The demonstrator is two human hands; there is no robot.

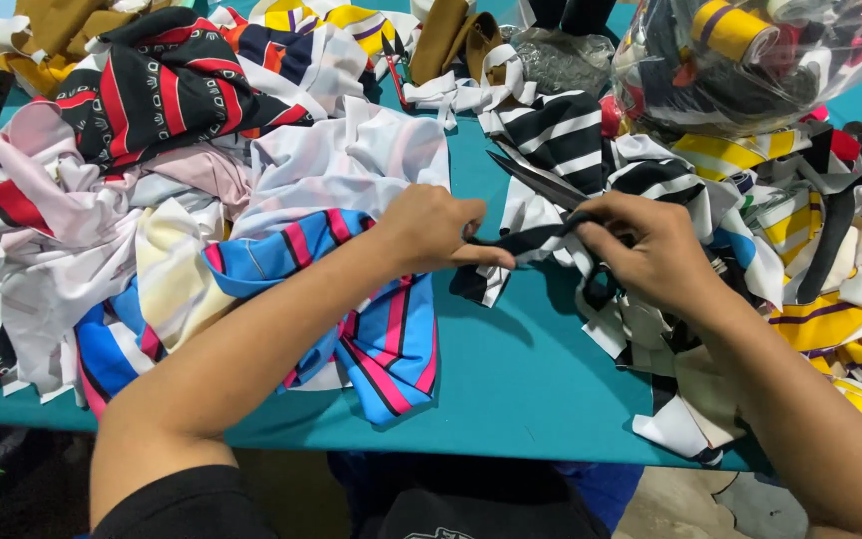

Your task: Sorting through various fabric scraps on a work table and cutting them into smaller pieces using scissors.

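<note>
Left hand: (431,232) fingers curled nearly closed, thumb and forefinger pinching the left end of a dark strip (526,243) of cloth.
Right hand: (650,255) closed about the handles of the scissors (541,185), its fingertips also touching the right end of the strip; the finger loops are hidden under the hand.
Strip: narrow, dark, stretched level between the two hands just above the table — near the middle of the scene.
Scissors: dark blades point far and left from the right hand; they look slightly parted, though I cannot tell for sure. The blades lie over striped cloth, just beyond the strip.
Striped scrap: (481,284) black and white, hangs from the strip below the left hand and touches the table.
Blue cloth: (391,344) blue with pink and black stripes, under the left forearm, draped to the near edge.
White cloth: (351,165) plain, just far of the left hand.
Black-red cloth: (162,90) patterned, far left, on top of the heap.
Black-white pile: (571,135) far of the right hand, beside the blades.
Yellow scraps: (820,324) striped pieces at the right, beside the right forearm.
Bag: (740,60) clear plastic, far right, stuffed with cloth.
Table: (521,379) teal top, bare between the arms.
</note>
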